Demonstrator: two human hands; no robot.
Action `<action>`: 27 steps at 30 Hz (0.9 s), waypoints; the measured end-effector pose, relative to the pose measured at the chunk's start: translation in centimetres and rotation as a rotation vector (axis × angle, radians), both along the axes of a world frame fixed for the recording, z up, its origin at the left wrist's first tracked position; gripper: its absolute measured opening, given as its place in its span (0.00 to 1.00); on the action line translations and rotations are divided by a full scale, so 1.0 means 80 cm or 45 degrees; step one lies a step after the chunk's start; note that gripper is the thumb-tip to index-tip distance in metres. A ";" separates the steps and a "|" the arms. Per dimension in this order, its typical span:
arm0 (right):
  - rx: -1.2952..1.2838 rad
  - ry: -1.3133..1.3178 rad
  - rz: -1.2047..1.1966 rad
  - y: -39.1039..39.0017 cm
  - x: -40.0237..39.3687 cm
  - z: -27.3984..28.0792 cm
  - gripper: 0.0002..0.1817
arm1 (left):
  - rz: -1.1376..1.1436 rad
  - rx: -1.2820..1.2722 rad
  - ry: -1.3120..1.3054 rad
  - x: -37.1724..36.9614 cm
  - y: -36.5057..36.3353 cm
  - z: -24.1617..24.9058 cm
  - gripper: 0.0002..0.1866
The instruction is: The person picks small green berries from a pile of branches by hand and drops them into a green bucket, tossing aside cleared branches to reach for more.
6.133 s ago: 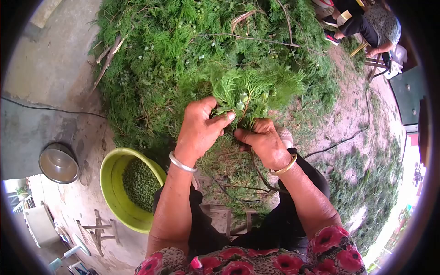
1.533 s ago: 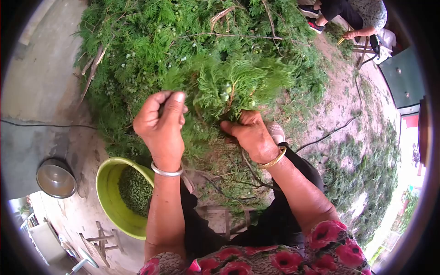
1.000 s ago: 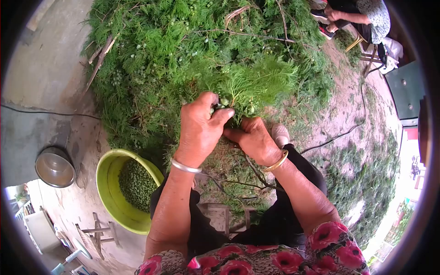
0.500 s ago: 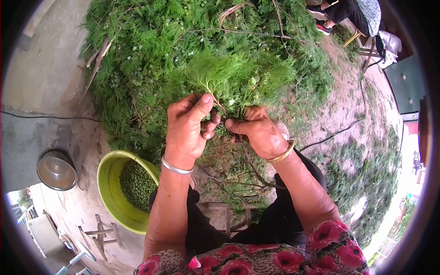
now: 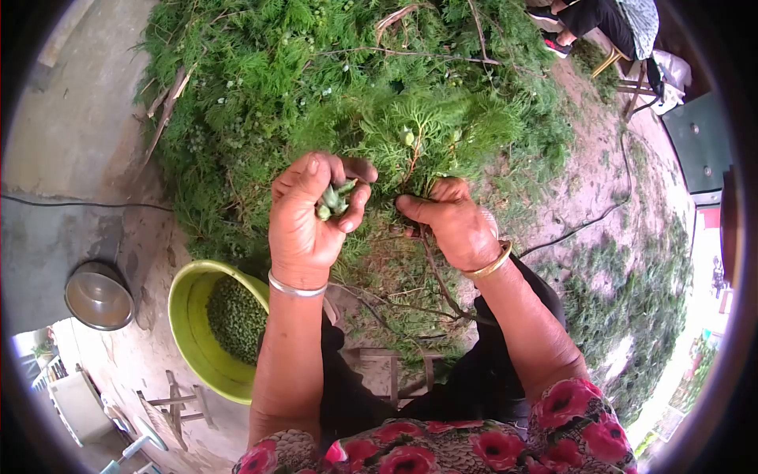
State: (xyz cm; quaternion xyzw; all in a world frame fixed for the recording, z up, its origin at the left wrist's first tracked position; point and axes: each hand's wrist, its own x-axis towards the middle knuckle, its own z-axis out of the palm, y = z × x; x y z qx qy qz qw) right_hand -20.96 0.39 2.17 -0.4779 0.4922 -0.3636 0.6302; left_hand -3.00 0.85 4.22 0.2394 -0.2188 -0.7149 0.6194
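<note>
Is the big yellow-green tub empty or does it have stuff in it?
It has stuff in it: the tub holds a heap of small green pieces, lying below its rim.

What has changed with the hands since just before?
The left hand has let go of the conifer sprig and moved a little to the left, and green cones now show in its curled fingers. The right hand still grips the sprig by its stem. The yellow-green bucket and metal bowl stayed put.
</note>
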 end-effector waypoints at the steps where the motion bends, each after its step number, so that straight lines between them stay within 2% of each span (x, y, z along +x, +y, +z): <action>1: 0.000 -0.002 0.000 0.001 0.003 0.001 0.15 | 0.000 0.000 -0.002 -0.004 0.000 0.000 0.10; 4: 0.050 -0.039 -0.030 0.006 0.011 0.001 0.18 | 0.306 0.042 -0.571 -0.022 -0.001 0.002 0.07; 5: -0.092 0.117 0.048 0.007 0.012 -0.006 0.18 | 0.310 0.045 -0.571 -0.028 0.000 0.006 0.07; 6: -0.235 0.270 0.127 0.007 0.014 -0.008 0.17 | 0.293 0.073 -0.723 -0.032 0.000 0.009 0.08; 8: -0.157 0.300 0.142 0.014 0.018 0.000 0.17 | 0.212 0.079 -1.019 -0.032 -0.001 0.003 0.10; 11: -0.091 0.242 0.098 0.018 0.024 -0.014 0.15 | 0.236 0.039 -1.126 -0.031 0.001 -0.006 0.10; 13: -0.146 0.126 0.088 0.012 0.020 -0.011 0.17 | 0.307 0.091 -1.016 -0.031 0.001 0.000 0.07; 15: -0.045 0.023 0.060 0.008 0.020 -0.004 0.17 | 0.257 0.299 -0.532 -0.020 0.000 -0.001 0.07; 17: 0.056 -0.080 0.030 0.007 0.021 -0.003 0.17 | 0.175 0.340 -0.404 -0.012 -0.002 -0.010 0.08; 20: 0.055 -0.241 -0.020 0.007 0.020 -0.004 0.15 | 0.106 0.400 0.056 -0.008 -0.003 -0.020 0.06; 25: 0.223 -0.279 -0.046 0.005 0.013 0.016 0.10 | -0.053 0.264 0.321 -0.008 -0.004 -0.025 0.05; 26: 0.223 -0.277 -0.049 0.003 0.012 0.011 0.10 | -0.056 0.242 0.185 -0.010 -0.002 -0.020 0.06; 27: 0.290 -0.439 -0.109 -0.002 0.010 0.003 0.11 | -0.059 0.220 0.049 -0.012 0.000 -0.014 0.08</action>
